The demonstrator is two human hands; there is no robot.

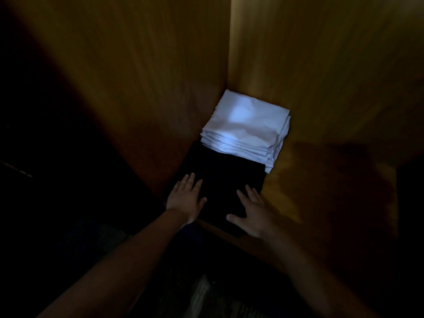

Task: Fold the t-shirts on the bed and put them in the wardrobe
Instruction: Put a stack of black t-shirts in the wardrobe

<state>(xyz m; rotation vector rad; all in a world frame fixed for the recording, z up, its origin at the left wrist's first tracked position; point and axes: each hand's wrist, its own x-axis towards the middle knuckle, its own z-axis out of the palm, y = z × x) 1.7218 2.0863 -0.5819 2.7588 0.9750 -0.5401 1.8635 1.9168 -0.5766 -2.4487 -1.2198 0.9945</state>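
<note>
A folded black t-shirt [224, 177] lies on the wooden wardrobe shelf [298, 180], at its front left. Directly behind it, in the shelf's back corner, stands a stack of several folded white t-shirts [246, 127]. My left hand [185, 198] rests flat on the black shirt's left side, fingers spread. On the shirt's right front part my right hand [252, 214] lies flat, thumb out to the left. Neither hand grips the cloth.
Wooden wardrobe walls [149, 76] close in the shelf on the left and at the back. The shelf's front edge [229, 232] runs under my wrists. Bare shelf lies to the right of the shirts. Everything below and left is dark.
</note>
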